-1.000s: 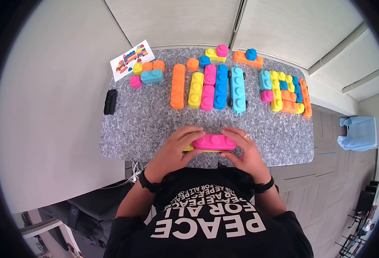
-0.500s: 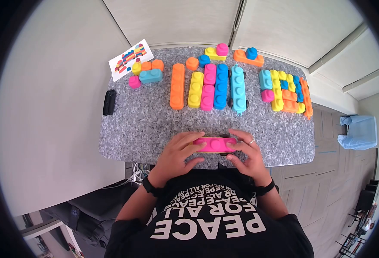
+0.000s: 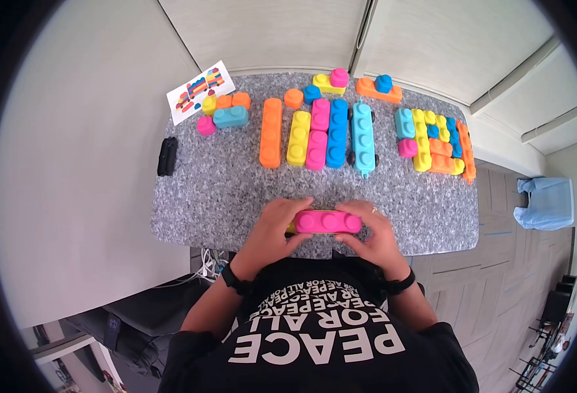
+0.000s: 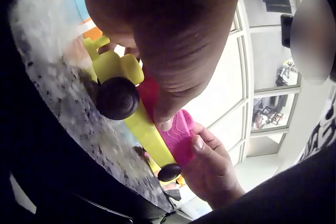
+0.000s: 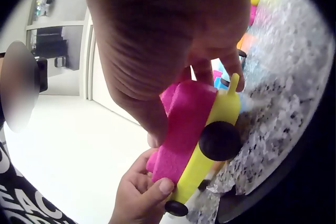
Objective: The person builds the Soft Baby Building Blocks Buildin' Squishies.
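A long pink block (image 3: 328, 221) with its studs up lies along a yellow wheeled base (image 4: 149, 136) close to the near edge of the table. My left hand (image 3: 274, 230) grips the left end of the block, thumb on the near side and fingers on the far side. Around the right end, my right hand (image 3: 375, 236) holds it the same way. One stud of the base shows bare beside the hook at its left end in the left wrist view. Black wheels (image 5: 220, 141) stick out from the base's side, close over the speckled tabletop.
Beyond the hands stand several long blocks, among them an orange one (image 3: 270, 133), and a light blue wheeled base (image 3: 363, 137). A cluster of joined blocks (image 3: 432, 141) sits at right. A picture card (image 3: 201, 92) and a black case (image 3: 167, 156) lie at left.
The fingers of both hands moved from the top of the pink block down to its ends and sides. The block, tilted a second ago, now lies level along the yellow base.
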### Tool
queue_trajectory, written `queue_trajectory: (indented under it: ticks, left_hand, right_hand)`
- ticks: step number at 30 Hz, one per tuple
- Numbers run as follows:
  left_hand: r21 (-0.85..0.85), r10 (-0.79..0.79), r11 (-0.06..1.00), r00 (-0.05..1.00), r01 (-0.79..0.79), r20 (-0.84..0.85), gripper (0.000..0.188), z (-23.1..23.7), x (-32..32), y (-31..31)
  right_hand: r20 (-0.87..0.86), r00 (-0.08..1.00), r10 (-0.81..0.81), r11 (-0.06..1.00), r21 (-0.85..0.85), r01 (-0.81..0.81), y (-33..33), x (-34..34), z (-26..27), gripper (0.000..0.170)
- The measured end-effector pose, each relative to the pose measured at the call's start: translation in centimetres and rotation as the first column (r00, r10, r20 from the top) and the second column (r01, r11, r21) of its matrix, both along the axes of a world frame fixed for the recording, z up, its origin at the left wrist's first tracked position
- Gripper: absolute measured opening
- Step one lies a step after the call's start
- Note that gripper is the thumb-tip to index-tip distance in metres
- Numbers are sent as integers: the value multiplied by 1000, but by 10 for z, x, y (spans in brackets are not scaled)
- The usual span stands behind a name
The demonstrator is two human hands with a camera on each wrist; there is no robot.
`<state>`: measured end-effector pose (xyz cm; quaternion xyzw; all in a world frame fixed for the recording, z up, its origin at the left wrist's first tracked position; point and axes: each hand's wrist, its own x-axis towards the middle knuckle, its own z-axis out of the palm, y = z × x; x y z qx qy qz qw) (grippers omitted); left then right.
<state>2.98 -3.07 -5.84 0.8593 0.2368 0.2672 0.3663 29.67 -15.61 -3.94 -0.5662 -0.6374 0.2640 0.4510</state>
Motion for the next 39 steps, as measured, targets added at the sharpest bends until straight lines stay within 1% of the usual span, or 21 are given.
queue_trajectory:
  ticks: [3,8,11,14,15,16,18,20,21,23,26,29,32,34,35,38,39]
  left_hand:
    - [25,-10,1000,1000,10,-12,74,-2,3,-1]
    - [46,-12,999,1000,13,-29,75,-2,7,-1]
    - [17,-70,997,997,70,-37,77,6,5,6]
    - [104,82,991,996,-79,-25,76,20,-8,35]
    - [140,173,975,985,-173,12,72,25,-16,53]
    - [173,261,948,964,-266,52,68,30,-25,76]
    - [239,442,868,897,-436,30,64,36,-46,132]
    - [238,501,838,865,-491,21,59,51,-61,178]
    - [314,514,816,858,-485,-11,58,47,-71,199]
    - [457,541,764,838,-455,-71,57,24,-89,232]
    - [386,533,817,816,-428,-224,60,4,-101,252]
    - [322,494,849,845,-419,-204,56,-6,-100,252]
    - [326,547,824,802,-463,-242,48,-5,-98,253]
    - [373,614,772,755,-515,-229,42,3,-95,241]
    - [397,646,744,731,-537,-221,40,11,-93,233]
    - [166,615,777,788,-607,-2,43,31,-92,207]
    - [86,565,818,823,-568,58,46,38,-91,195]
  right_hand:
    - [5,999,32,998,51,-32,4,3,-10,54]
    - [-18,999,26,999,21,-26,4,6,-12,51]
    - [-16,1000,20,1000,8,-20,4,7,-13,51]
    - [-4,1000,17,1000,22,-17,4,7,-12,49]
    - [-2,1000,18,999,29,-18,4,7,-12,48]
    - [1,1000,15,1000,24,-15,4,7,-11,48]
    - [7,1000,12,1000,16,-12,4,7,-9,48]
    - [2,1000,7,1000,11,-7,4,6,-9,47]
    - [-1,1000,4,1000,9,-4,4,6,-8,47]
    - [-25,1000,3,1000,-5,-4,4,6,-6,46]
    - [-36,999,-1,1000,-11,1,3,7,-6,46]
    - [-49,999,-10,1000,-18,9,2,7,-8,45]
    - [-48,999,-7,999,-32,5,2,8,-6,45]
    - [-46,999,-4,999,-43,2,2,9,-5,45]
    - [-48,999,-4,999,-47,2,1,9,-5,45]
    - [-51,999,-8,999,-46,6,2,9,-6,46]
    - [-50,999,-9,999,-43,6,2,8,-7,46]
